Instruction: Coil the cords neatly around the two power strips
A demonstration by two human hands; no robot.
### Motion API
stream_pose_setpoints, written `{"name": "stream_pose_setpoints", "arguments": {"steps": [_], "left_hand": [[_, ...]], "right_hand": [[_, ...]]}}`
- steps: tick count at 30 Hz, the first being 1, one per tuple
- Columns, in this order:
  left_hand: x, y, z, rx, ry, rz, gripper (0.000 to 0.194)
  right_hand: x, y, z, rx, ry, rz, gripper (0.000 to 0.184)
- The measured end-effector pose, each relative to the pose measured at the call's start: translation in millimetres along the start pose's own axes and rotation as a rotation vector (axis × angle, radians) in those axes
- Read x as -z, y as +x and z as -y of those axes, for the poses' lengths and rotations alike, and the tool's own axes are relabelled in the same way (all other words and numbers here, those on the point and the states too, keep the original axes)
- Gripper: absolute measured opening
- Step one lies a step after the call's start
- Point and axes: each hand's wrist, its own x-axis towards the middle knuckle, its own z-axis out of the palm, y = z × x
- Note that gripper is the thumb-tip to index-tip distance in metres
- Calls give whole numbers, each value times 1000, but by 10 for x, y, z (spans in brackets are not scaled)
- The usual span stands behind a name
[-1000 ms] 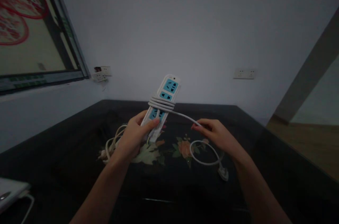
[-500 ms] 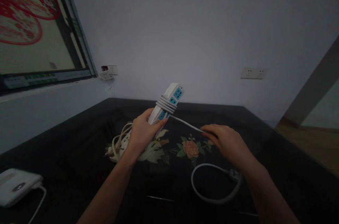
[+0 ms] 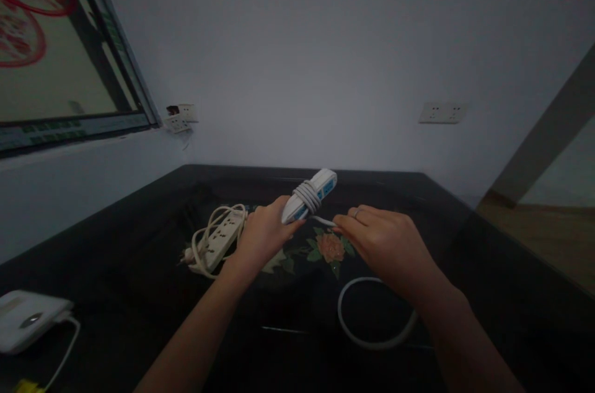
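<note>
My left hand (image 3: 267,229) is closed around the lower end of a white power strip (image 3: 329,177) with blue sockets, holding it tilted above the dark table. Several turns of its grey-white cord (image 3: 307,196) wrap around the strip's middle. Just to the right, my right hand (image 3: 381,235) pinches the cord where it leaves the strip. The rest of the cord lies in a loop on the table below my right hand, its plug end hidden behind my forearm.
A second, cream power strip (image 3: 222,238) with a loose cord lies left of my left hand. A white box-shaped device (image 3: 32,318) with a cable sits at the left front. Wall sockets (image 3: 442,113) are on the back wall; a window (image 3: 69,70) is at upper left.
My right hand has moved left, closer to the strip, shortening the cord between them. The strip has turned and tipped, so its blue sockets show less.
</note>
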Motion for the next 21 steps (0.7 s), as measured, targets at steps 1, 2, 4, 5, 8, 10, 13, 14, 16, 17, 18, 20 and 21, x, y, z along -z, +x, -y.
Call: {"name": "stream_pose_setpoints", "arguments": {"steps": [1,2,4,5,8,10,13,14,16,17,18,20,21], "left_hand": [[-9,-21,-38,-12,32,64,38],[-15,-49,-79,-33,58,130,37],[-14,-118,-165,-108,84,261,38],[-7,-157,-205,-153,84,323,39],[51,-271,-296,-296,56,456,42],[120,-329,-329,-352,44,475,40],[258,-383,-351,-387,30,486,36],[307,-396,-354,-400,24,504,33],[400,-420,-361,-437,3,540,28],[442,-431,-365,-457,-15,550,27],[479,-441,-370,-478,-43,552,28],[538,-454,-381,-515,-135,545,34],[558,-458,-388,-527,-193,541,37]], "right_hand": [[14,-2,-11,19,-19,-10,19],[27,-7,-32,31,-26,-18,18],[44,-28,-102,31,-3,-13,14],[43,-41,-150,20,30,4,12],[-27,-75,-321,-59,226,95,17],[-136,-83,-424,-110,435,155,21],[-322,-71,-504,-125,805,231,23],[-366,-63,-509,-121,919,257,23],[-397,-47,-503,-113,1095,282,22],[-384,-41,-496,-109,1156,277,21],[-355,-37,-489,-105,1200,260,19],[-276,-35,-483,-105,1253,209,17],[-240,-36,-482,-113,1266,192,17]]}}
